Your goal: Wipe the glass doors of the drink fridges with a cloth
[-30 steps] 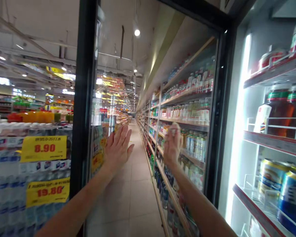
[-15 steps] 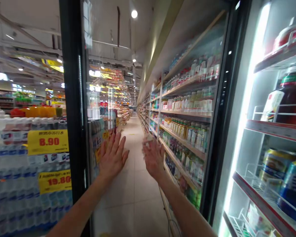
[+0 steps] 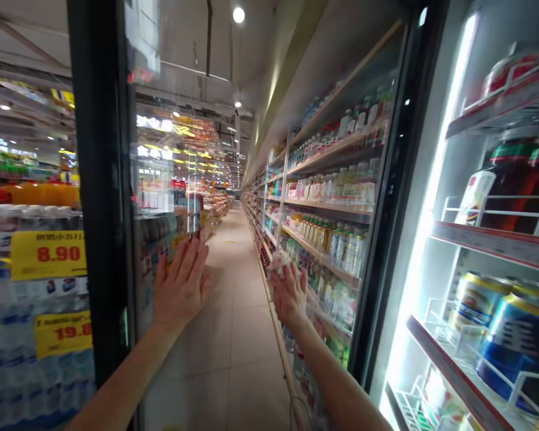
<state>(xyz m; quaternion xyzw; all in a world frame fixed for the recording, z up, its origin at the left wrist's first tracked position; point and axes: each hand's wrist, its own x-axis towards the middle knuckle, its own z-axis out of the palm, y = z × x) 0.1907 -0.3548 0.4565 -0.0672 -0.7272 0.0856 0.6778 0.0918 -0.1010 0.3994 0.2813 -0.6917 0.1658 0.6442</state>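
Observation:
Before me an open glass door (image 3: 231,335) with a black frame fills the middle of the view. My left hand (image 3: 179,284) lies with its fingers stretched out, palm toward the glass on the left side; it holds nothing. My right hand (image 3: 291,296), a little blurred, presses a crumpled whitish cloth (image 3: 279,262) against the glass right of the middle. Part of the cloth shows past the fingertips; the rest is hidden under the hand. The cloth's exact kind is hard to make out.
To the right is a lit cooler with wire-fronted shelves (image 3: 498,245), holding cans (image 3: 514,341) and dark bottles (image 3: 509,185). Stacked water bottles with yellow price signs (image 3: 49,254) stand at the left. Bottle-filled shelves (image 3: 327,206) and a tiled aisle show in the glass.
My right hand has moved to the right across the glass with the cloth. My left hand has shifted slightly left in the picture, as the whole view has swung a little.

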